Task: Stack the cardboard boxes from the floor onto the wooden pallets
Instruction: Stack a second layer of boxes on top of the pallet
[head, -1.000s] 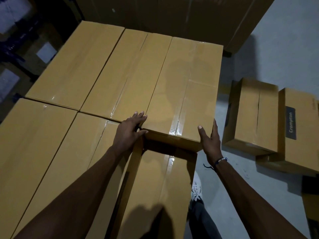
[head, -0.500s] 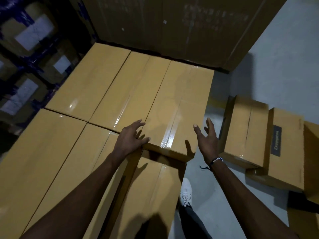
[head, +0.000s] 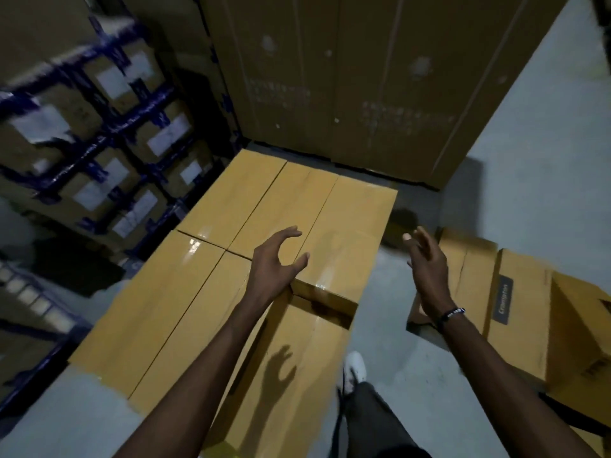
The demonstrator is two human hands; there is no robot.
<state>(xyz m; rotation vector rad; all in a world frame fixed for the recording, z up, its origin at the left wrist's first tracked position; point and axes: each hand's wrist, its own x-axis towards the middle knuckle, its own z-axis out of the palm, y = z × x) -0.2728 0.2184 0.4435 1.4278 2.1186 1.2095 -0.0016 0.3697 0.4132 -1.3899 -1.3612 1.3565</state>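
— What are the arms doing?
— Both bare forearms reach forward. The left hand (head: 276,262) hangs with the fingers spread and loosely curved, thumb apart, holding nothing.
— And the other?
— The right hand (head: 426,259) is raised edge-on, fingers mostly straight and slightly parted, also holding nothing. A dark band (head: 451,315) circles that wrist. The two hands are well apart.

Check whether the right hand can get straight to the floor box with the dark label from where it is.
Probably yes. The right hand hangs open in the air, holding nothing, and the labelled box lies just right of it on the floor, top face uncovered. Another box lies beneath the hand, not above the labelled one.
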